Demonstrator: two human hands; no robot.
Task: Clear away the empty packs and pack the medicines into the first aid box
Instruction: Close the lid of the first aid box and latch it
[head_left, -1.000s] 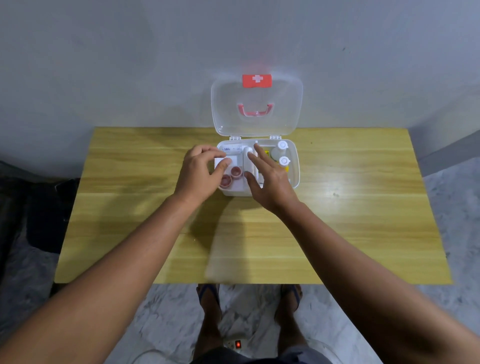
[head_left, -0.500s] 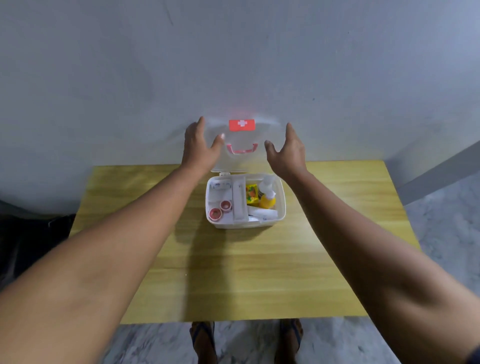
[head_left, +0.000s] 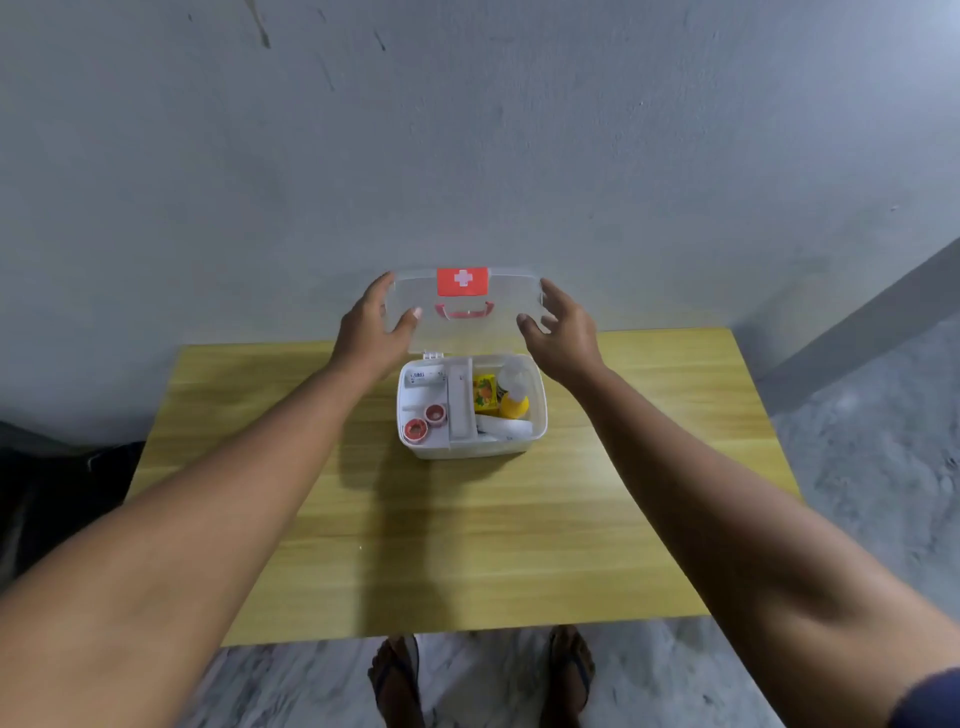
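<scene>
White first aid box (head_left: 470, 449), clear lid (head_left: 462, 332) upright, medicines (head_left: 488, 395) inside

box (head_left: 470, 451) white | lid (head_left: 506, 312) clear, red patch with white cross, red handle | table (head_left: 467, 535) yellow wood grain | bottle (head_left: 514, 405) yellow | carton (head_left: 484, 393) yellow-orange | tape rolls (head_left: 415, 429) red-pink | wall (head_left: 467, 130) grey
</scene>
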